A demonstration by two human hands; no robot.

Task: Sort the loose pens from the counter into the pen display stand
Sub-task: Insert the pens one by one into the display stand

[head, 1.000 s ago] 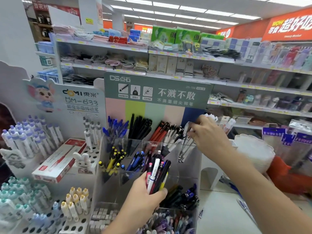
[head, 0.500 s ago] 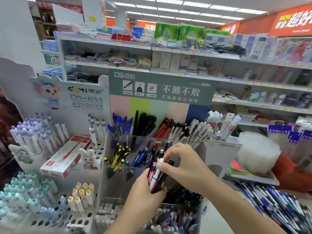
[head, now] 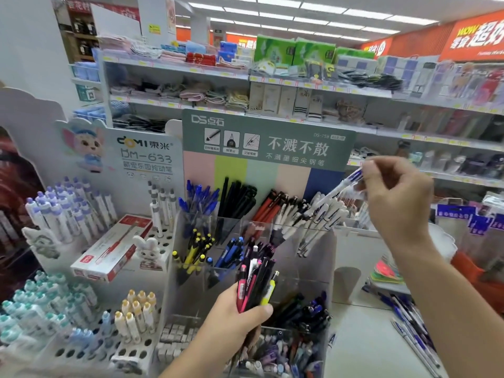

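Left hand [head: 240, 312] grips a mixed pen bundle [head: 256, 282], tips up, in front of the clear pen display stand [head: 313, 257]. Right hand [head: 395, 197] pinches a white-and-blue pen [head: 338, 190] above the back-right compartment. Loose pens [head: 409, 320] on the counter [head: 362, 342] at right.

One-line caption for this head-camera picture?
Left hand grips mixed pens; right hand pinches white-and-blue pen above clear stand.

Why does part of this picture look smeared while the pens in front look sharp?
In the head view the right hand and its white pen are streaked by motion blur; the left hand and its bundle of pens are crisp. The shelves far right look soft and bowed by the wide-angle lens. Ceiling light is even, shadows faint.
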